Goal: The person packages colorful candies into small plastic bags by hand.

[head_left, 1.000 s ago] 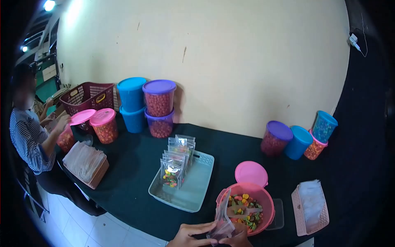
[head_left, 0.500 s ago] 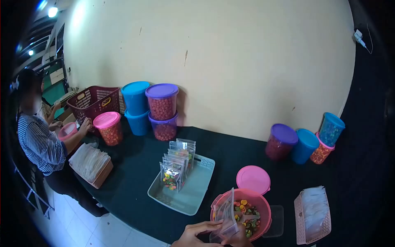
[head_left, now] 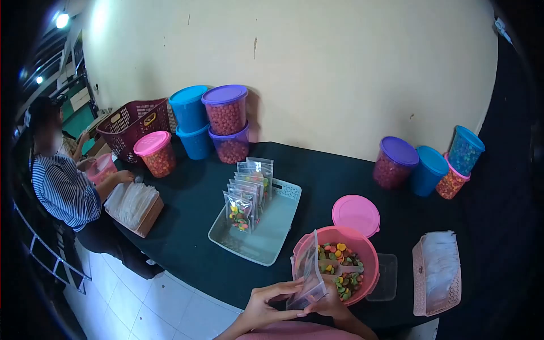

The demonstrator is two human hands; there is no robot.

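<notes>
Left hand (head_left: 267, 302) and right hand (head_left: 327, 301) still pinching that clear rectangular plastic pouch (head_left: 310, 273)! Co-worker's hand (head_left: 123, 176) has dropped beside the whitish plastic bags (head_left: 134, 205).

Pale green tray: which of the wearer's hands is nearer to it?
Left. The left hand is on this side of the pale green tray, not touching it; the right hand is farther right, by the near side of the pink tub.
</notes>
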